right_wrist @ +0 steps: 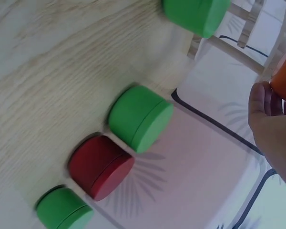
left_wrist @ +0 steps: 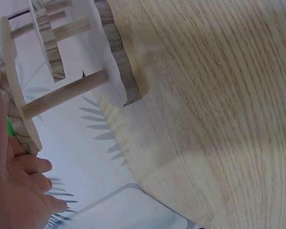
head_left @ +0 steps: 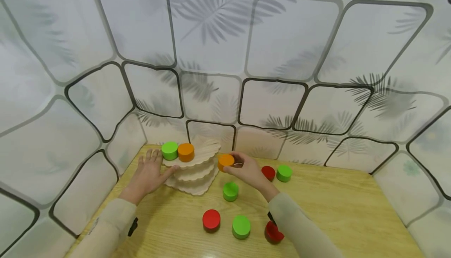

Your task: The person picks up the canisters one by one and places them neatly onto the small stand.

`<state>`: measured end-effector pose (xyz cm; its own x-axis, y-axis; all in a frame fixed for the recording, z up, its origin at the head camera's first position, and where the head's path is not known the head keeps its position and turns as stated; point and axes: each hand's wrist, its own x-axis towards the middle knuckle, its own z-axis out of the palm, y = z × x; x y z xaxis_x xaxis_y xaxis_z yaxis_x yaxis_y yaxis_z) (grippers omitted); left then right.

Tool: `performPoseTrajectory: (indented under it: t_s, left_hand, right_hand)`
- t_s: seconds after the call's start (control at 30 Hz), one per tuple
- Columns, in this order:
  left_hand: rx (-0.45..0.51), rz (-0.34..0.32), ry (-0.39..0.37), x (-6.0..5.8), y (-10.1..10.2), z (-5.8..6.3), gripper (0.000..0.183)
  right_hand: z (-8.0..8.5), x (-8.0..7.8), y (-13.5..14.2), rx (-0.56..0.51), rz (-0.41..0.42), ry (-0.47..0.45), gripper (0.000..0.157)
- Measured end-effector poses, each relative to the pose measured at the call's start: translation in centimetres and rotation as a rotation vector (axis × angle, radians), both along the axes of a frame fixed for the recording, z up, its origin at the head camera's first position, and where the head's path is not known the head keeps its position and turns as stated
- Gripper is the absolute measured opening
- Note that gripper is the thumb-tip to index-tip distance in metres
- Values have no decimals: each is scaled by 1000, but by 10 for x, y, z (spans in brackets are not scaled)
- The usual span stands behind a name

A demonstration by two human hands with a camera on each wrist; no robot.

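A three-tiered wooden stand with scalloped, shell-shaped shelves (head_left: 195, 189) is at the back left of the table. On its top tier a green round jar (head_left: 170, 150) and an orange round jar (head_left: 186, 152) sit side by side. My left hand (head_left: 149, 172) rests at the left edge of that tier, fingers extended and thumb along the front rim. The left wrist view shows the hand (left_wrist: 24, 186) beside the top shelf's edge. Right of the top tier, my right hand (head_left: 250, 172) pinches another orange round jar (head_left: 226, 162) between thumb and fingers.
A green jar (head_left: 230, 191) stands before the stand. Nearer are a red jar (head_left: 211, 221), a green jar (head_left: 241, 226) and a red jar (head_left: 273, 232) partly behind the right sleeve. Another red jar (head_left: 268, 172) and green jar (head_left: 284, 173) stand near the patterned back wall (head_left: 260, 144).
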<state>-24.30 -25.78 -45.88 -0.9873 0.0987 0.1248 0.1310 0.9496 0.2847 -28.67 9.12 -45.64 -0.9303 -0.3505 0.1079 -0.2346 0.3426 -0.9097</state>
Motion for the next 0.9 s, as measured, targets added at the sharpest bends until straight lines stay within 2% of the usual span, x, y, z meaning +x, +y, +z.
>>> performPoseTrajectory:
  t_s: [0.17,0.6,0.9]
  left_hand:
    - [-2,-1,8,-2,-1,-2,107]
    - [-7,-2,17,-1,-2,-2,104]
    - [-2,-6,34,-1,-3,-3,101]
  right_hand:
    - [5,-5,-12,6,14,49,46]
    - [18,-15,-36,3,6,26,54]
    - [18,-21,-49,0,36,50,49]
